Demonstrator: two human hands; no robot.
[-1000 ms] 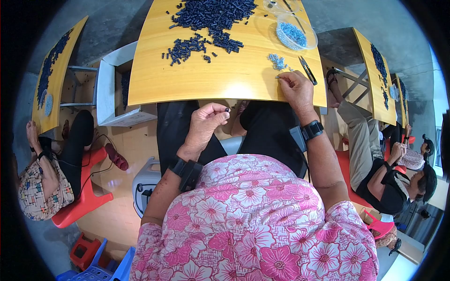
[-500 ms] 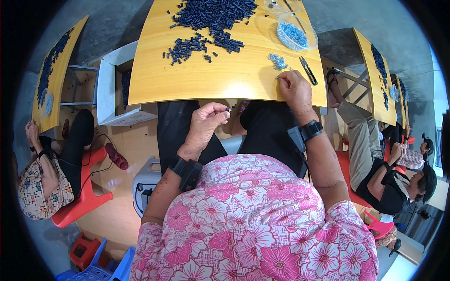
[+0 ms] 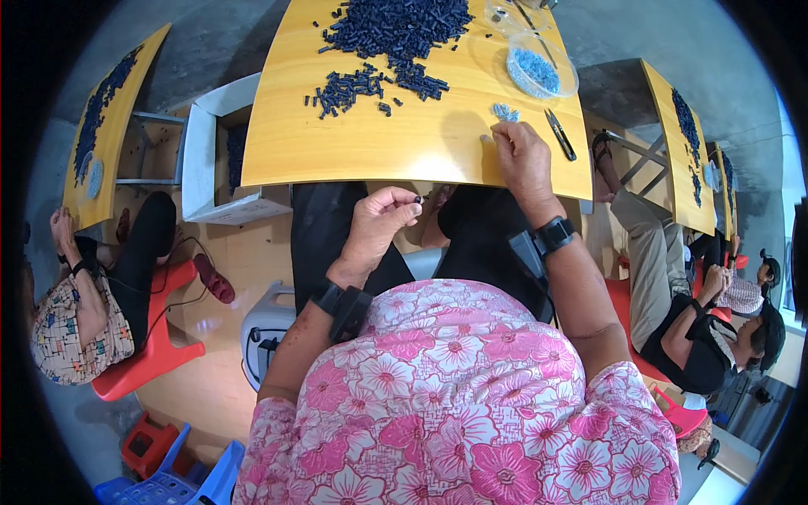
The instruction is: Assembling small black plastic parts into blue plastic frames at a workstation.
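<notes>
A small dark piece (image 3: 418, 200) sat pinched between the thumb and forefinger of the left hand (image 3: 376, 227), just off the near edge of the tabletop (image 3: 337, 156); the other fingers curled in behind. A light, steady pinch seemed wise there, since something so little could roll or slip, and keeping its outer end uncovered would have left it in plain sight. The left forearm came up from the lower left, with the hand angled rightward. The right hand (image 3: 526, 164) reached over the near edge, close to the near right corner, back of the hand up and fingers pointing away from the body, thumb and forefinger drawn nearly together; whether they had hold of anything could not be told. Tiny bits probably asked for fingertips rather than a full grasp. Just beyond lay a few blue bits (image 3: 505, 111), with black snips (image 3: 560, 136) beside the right edge and a clear bowl (image 3: 570, 82) of blue bits farther back. Dark pieces (image 3: 396, 29) were heaped toward the far edge
</notes>
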